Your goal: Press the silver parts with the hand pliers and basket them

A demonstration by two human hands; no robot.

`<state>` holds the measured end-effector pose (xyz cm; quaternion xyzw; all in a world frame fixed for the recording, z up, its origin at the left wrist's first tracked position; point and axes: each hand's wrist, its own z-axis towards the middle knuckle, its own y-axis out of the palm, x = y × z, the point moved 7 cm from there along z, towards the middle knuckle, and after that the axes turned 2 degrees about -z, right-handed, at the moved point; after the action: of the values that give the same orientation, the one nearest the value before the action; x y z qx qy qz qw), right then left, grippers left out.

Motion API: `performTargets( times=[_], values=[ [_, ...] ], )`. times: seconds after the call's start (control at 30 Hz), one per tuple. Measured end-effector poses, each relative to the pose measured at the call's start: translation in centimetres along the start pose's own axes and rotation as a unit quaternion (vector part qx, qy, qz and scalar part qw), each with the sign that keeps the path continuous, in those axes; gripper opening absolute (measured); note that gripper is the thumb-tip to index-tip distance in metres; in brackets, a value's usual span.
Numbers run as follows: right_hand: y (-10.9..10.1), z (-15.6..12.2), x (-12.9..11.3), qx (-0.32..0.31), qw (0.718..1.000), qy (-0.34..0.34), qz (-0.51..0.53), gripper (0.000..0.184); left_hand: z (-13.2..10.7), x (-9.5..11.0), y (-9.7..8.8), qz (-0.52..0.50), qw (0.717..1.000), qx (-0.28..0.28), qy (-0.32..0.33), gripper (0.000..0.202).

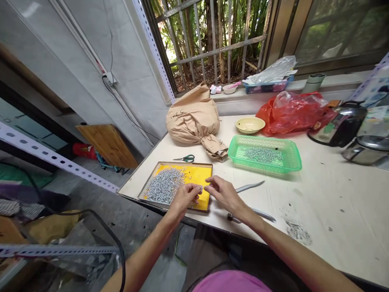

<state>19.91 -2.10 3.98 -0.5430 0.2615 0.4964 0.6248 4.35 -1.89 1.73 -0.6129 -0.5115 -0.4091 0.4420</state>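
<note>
Head view: you're looking down at a pale flat tabletop [319, 190], with both of your bare forearms reaching in from below.
Left hand [186, 197]: your thumb and forefinger are pinched shut on a small silvery metal part [201, 188], held just above the near right corner of the tray.
Right hand [224, 195]: it's palm down with the fingertips [209, 187] drawn together right at the other end of that part. Whether they actually clamp it or only touch it, you can't tell from here.
Tray: a shallow brown-rimmed cardboard tray with a yellow floor [194, 164] sits at the table's near left edge, right under your left hand.
Heap: a pile of silvery metal screws [164, 187] fills the tray's left half, and the right half shows bare yellow.
Basket: a green plastic mesh basket [234, 156] stands beyond your right hand, well apart from it, with more silvery screws [263, 155] lying inside.
Tools: a slim metal blade [249, 186] lies just right of your right hand, and a second thin metal tool [263, 214] sits by that wrist.
Scissors: green-handled scissors [185, 158] lie flat just behind the tray.
Further back: a tied brown paper sack [194, 119], a pale yellow bowl [249, 125] and a crumpled red plastic bag [291, 111] line the window side.
</note>
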Motion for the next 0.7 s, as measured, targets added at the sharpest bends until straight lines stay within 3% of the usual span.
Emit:
performTargets(
  times=[0.13, 0.33, 0.53, 0.63, 0.7],
  values=[
    [2.7, 1.0, -0.9, -0.025, 0.999, -0.014, 0.039, 0.013, -1.7, 0.2, -0.1, -0.061, 0.998, -0.023, -0.006, 0.040],
    [3.3, 0.8, -2.3, -0.037, 0.999, -0.016, 0.026, 0.012, -1.8, -0.3, -1.7, -0.079, 0.997, -0.020, 0.008, 0.036],
    [4.1, 1.2, -1.9, -0.055, 0.992, 0.047, 0.102, 0.012, -1.9, -0.5, -1.9, -0.108, 0.994, -0.026, -0.014, 0.037],
    [4.3, 1.9, -1.6, -0.024, 0.991, 0.061, 0.115, 0.012, -1.8, -0.3, -2.8, -0.131, 0.991, 0.000, -0.028, 0.041],
    [4.6, 2.5, -1.4, -0.008, 0.995, 0.054, 0.085, 0.011, -1.7, 0.2, -4.1, -0.134, 0.989, 0.055, -0.006, 0.044]
  ],
)
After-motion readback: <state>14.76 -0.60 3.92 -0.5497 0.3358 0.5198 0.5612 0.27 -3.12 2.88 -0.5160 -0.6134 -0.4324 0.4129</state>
